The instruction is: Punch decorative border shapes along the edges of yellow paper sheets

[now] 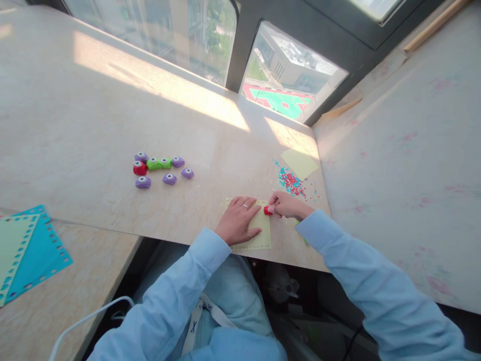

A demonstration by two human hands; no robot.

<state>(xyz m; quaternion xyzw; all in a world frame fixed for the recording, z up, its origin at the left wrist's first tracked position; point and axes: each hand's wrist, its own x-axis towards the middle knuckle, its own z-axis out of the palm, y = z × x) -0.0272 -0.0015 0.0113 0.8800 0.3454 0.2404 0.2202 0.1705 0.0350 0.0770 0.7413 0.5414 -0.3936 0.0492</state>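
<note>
A pale yellow paper sheet (262, 226) with punched edges lies at the near edge of the marble table (93, 125). My left hand (239, 219) rests flat on the sheet, fingers stretched out, a ring on one finger. My right hand (287, 205) is closed around a small red hole punch (268, 210) at the sheet's right edge.
Several small punches, purple, green and red (160, 169), sit in a cluster to the left. A pile of red and blue paper bits (292, 182) and another yellow sheet (299, 163) lie beyond my right hand. Blue and green punched sheets (26, 250) lie on the lower surface at left.
</note>
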